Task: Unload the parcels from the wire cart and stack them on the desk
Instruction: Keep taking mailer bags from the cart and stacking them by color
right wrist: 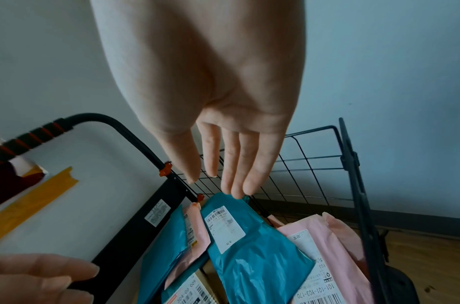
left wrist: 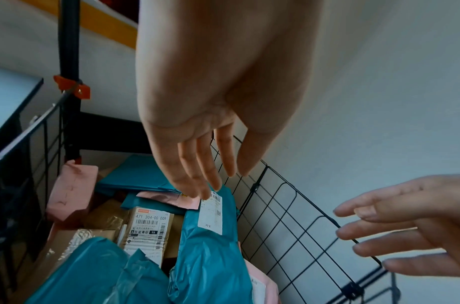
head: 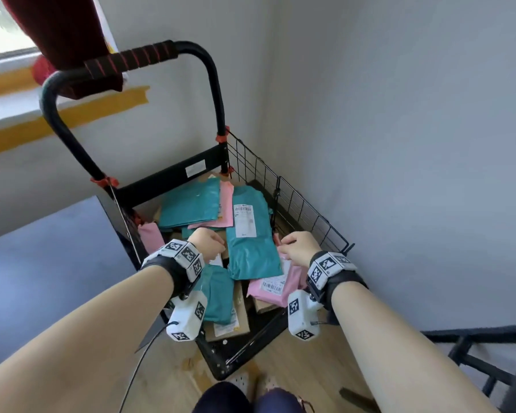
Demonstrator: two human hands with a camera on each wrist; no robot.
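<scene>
Wire cart (head: 295,192), standing in a room corner, holding a loose heap of parcels: teal mailers, pink mailers, cardboard boxes. Left hand (head: 210,244) and right hand (head: 298,247) are hovering over the heap, either side of the top teal mailer (head: 251,242); in both wrist views the fingers are reaching out straight and spread, gripping nothing. Desk: not clearly showing in any view. Risks, as judged: the teal mailer is lying long, limp and glossy across other parcels, so it is likely sagging or slipping if pinched at one end only; lifting it may be dragging the pink mailer (head: 273,286) beneath; the cart's mesh side (left wrist: 288,216) is sitting close to the right fingers (left wrist: 374,236), inviting a snag.
</scene>
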